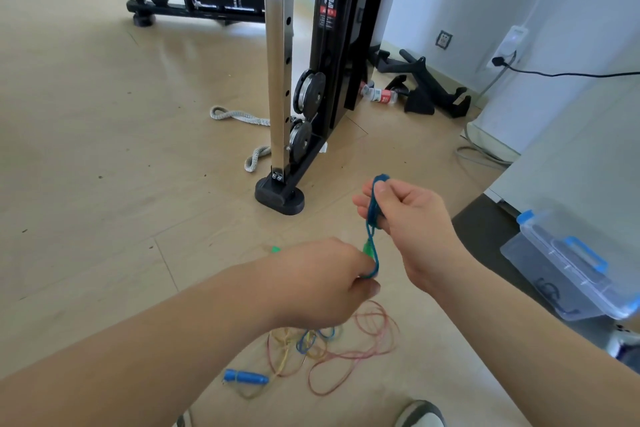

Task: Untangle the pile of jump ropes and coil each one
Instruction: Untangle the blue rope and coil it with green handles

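Head-worn view, facing down, near floor (104, 149)

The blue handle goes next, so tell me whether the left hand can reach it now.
Probably not yet: the left hand grips the blue rope. The blue handle lies uncovered on the floor below that forearm, so it looks reachable once the hand lets go.

rope pile (346, 347) on floor (86, 184) | handle (246, 376) left of pile | box (571, 267) right of pile | machine (298, 80) behind pile
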`<state>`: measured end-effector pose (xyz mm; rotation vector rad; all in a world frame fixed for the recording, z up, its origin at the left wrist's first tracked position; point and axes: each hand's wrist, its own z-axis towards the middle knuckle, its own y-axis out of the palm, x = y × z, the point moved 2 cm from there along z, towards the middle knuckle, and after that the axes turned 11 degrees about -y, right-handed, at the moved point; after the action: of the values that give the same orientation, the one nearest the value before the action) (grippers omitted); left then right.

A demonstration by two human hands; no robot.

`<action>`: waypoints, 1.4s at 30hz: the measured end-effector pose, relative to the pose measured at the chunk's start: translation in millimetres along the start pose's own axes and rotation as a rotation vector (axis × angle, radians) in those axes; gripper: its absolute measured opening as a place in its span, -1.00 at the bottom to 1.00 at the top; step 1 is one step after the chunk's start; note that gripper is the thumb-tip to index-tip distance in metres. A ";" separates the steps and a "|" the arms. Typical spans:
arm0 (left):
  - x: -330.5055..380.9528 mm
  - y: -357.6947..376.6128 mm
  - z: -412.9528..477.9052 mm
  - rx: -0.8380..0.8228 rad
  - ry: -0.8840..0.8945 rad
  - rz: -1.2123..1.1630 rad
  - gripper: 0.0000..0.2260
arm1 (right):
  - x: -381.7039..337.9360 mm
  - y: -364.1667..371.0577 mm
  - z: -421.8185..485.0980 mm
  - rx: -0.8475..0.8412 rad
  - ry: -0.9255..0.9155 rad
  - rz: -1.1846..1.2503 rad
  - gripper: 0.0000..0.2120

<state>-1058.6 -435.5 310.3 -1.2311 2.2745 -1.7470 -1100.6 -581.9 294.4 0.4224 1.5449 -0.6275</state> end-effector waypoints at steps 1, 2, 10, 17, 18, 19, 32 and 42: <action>-0.1 -4.3 -0.2 0.054 0.029 -0.001 -0.72 | 0.3 -1.2 0.1 -0.025 -0.048 -0.124 -0.73; -3.0 -10.2 0.5 0.141 0.062 -0.028 -0.75 | -0.7 -1.0 0.0 -0.072 -0.109 -0.249 -0.68; -62.7 -46.4 8.9 0.619 0.025 -0.506 -0.89 | -15.3 5.4 -10.7 -0.381 -0.096 -0.188 -0.67; -66.7 -10.0 24.1 0.320 -0.163 -0.461 -0.81 | -17.8 15.9 -15.8 -0.373 0.098 0.139 -0.64; -64.9 -7.3 25.7 0.283 -0.185 -0.429 -0.81 | -17.3 15.7 -14.7 -0.332 0.116 0.174 -0.64; -63.6 -5.2 26.2 0.248 -0.196 -0.379 -0.80 | -16.9 14.9 -12.9 -0.287 0.126 0.207 -0.65; -15.8 -19.7 2.8 0.318 0.087 -0.162 -0.87 | -8.9 2.7 -10.6 -0.322 -0.170 -0.509 -0.61; -76.7 -20.1 24.9 0.382 -0.145 -0.438 -0.84 | -20.0 6.3 -16.3 -0.381 0.055 0.068 -0.66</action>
<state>-983.1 -411.9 284.9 -1.7803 1.5718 -2.0093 -1107.9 -564.8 313.3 0.2022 1.6520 -0.2600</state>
